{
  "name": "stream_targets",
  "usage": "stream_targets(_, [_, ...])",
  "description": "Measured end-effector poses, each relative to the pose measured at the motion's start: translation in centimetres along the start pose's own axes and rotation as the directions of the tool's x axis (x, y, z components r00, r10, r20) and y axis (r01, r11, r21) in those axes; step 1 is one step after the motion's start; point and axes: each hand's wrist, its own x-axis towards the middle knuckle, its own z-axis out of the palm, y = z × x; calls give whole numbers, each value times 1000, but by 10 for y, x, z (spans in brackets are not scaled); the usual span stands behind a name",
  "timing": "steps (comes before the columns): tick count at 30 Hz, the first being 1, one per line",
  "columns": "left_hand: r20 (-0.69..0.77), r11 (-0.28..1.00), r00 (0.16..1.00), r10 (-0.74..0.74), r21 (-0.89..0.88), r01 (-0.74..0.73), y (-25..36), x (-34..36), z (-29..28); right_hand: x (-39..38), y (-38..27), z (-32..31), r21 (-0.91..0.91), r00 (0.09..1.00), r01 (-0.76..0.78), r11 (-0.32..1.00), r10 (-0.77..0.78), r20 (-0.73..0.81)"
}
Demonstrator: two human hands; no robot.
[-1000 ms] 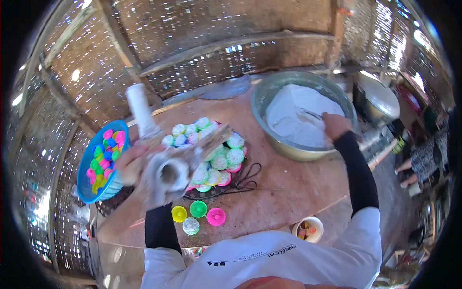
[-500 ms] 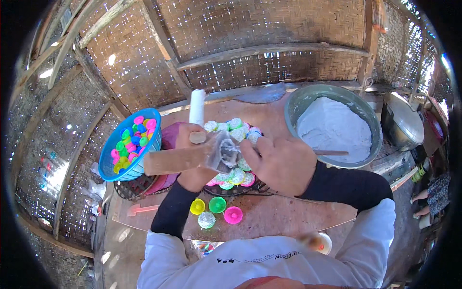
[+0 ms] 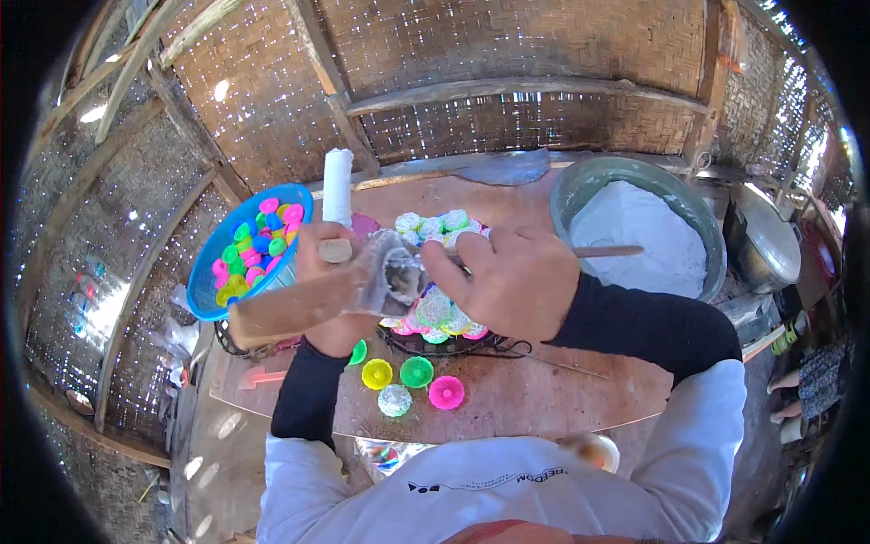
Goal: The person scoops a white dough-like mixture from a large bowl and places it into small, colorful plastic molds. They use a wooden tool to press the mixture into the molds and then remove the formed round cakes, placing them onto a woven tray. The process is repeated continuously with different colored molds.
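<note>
A basket (image 3: 207, 279) holding cups (image 3: 243, 258) stands at the table's (image 3: 553, 394) left end, a basin (image 3: 584, 186) holding powder (image 3: 625, 218) at its right, a pot (image 3: 772, 238) farther right. Between them, a heap of cups (image 3: 433, 310) lies partly behind a tool (image 3: 294, 311); loose cups (image 3: 446, 393) sit before it.

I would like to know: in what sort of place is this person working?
Probably a simple kitchen or small food workshop: it has woven walls, a wide basin of white, doughy-looking mass, and a large lidded pot beyond it.

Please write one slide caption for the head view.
Left hand gripping a wooden tool, right hand a brown-handled utensil, near white powder.
</note>
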Motion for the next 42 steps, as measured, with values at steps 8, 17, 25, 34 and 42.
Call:
stream_targets(8, [398, 953, 885, 243, 70, -293, -34, 11, -41, -2, 33, -13, -7, 985, 143, 990, -143, -93])
stream_targets(17, [75, 901, 953, 293, 311, -301, 4, 5, -15, 5, 5, 19, 402, 919, -243, 883, 77, 386])
stream_targets(25, [-25, 954, 966, 257, 163, -250, -35, 4, -18, -21, 9, 27, 824, 854, -514, 238, 45, 519])
stream_targets(34, [-243, 978, 959, 147, 178, -105, -26, 5, -6, -32, -50, 43, 680, 798, -482, 553, 597, 81])
stream_targets(42, [-360, 998, 932, -39, 23, 50, -44, -8, 1, -42, -62, 56, 696, 778, -484, 531, 625, 66])
